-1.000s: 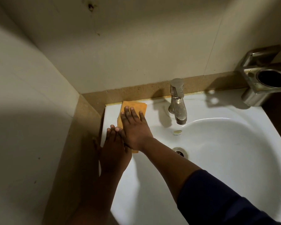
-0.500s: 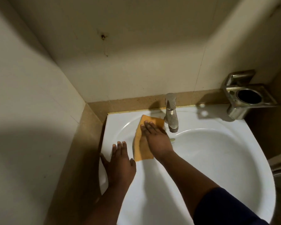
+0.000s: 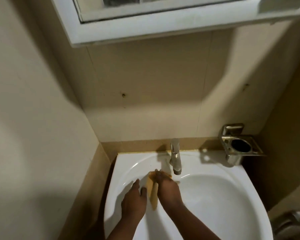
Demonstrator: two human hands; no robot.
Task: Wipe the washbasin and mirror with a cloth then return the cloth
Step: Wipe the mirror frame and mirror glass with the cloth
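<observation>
- Your right hand (image 3: 166,186) is pressing the cloth (image 3: 151,189) flat on the basin (image 3: 232,196) ledge, fingers seemingly straight; keep pressure even.
- Your left hand (image 3: 133,200) is resting spread beside it.

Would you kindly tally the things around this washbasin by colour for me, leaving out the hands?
White: 2, the washbasin and the mirror frame
Orange: 1, the cloth under the right hand, beside the left hand
Silver metal: 2, the tap and the wall holder
Total: 5
</observation>
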